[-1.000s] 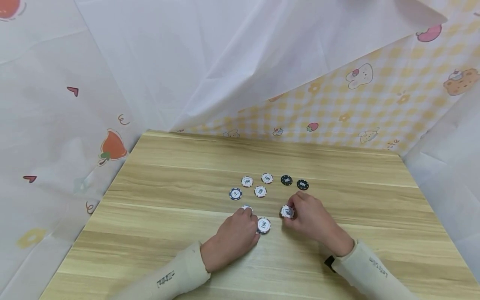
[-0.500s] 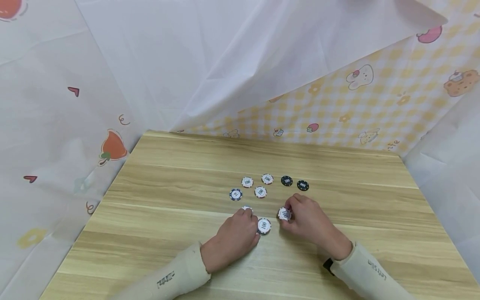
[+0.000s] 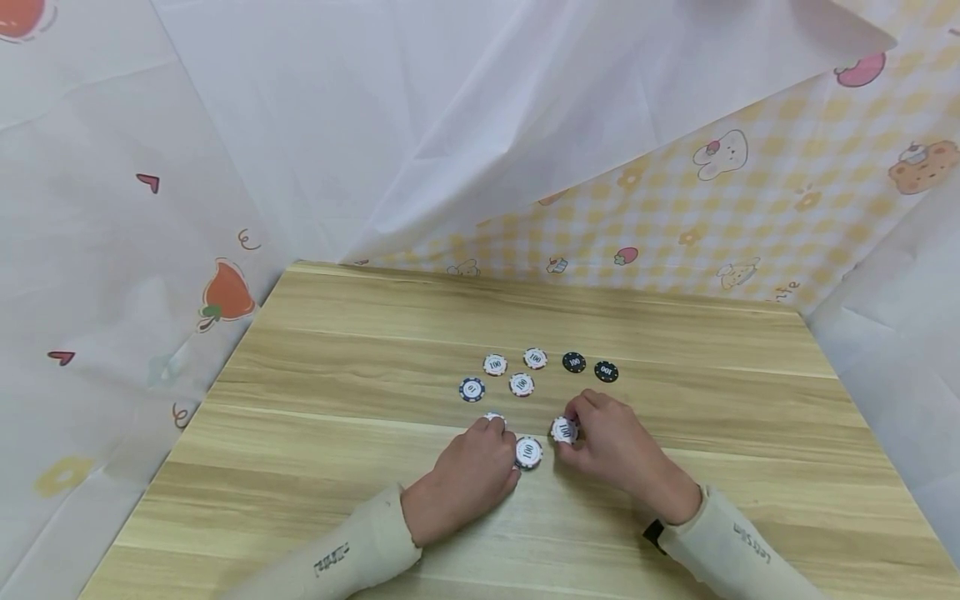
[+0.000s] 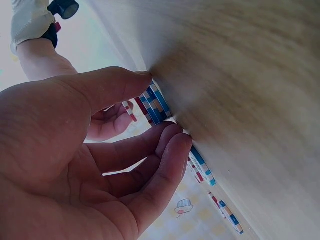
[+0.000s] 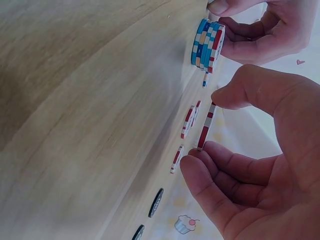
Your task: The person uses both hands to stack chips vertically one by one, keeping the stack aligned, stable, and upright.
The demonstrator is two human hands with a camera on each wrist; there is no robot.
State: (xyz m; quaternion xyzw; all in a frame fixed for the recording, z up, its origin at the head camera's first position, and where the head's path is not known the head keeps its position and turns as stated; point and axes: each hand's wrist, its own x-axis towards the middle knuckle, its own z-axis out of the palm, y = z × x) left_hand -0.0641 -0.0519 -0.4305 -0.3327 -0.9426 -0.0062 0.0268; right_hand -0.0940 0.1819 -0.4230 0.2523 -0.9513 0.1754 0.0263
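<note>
My right hand pinches a red-and-white poker chip marked 100 by its edges, between thumb and fingertips. In the right wrist view this chip is held edge-on, raised off the table. To its left stands a short stack of poker chips, a white 100 chip on top and blue-edged ones below, as the right wrist view shows. My left hand holds this stack from the side, with its thumb on one side and fingertips on the other. Another chip lies partly hidden behind the left fingers.
Beyond the hands lie several loose chips flat on the wooden table: a blue-and-white 10 chip, white 100 chips such as the near one, and two black chips, one at the right end. Patterned cloth hangs behind.
My right hand has moved a little left and toward me with its chip, nearer the stack. The left hand and the loose chips stay where they were.
</note>
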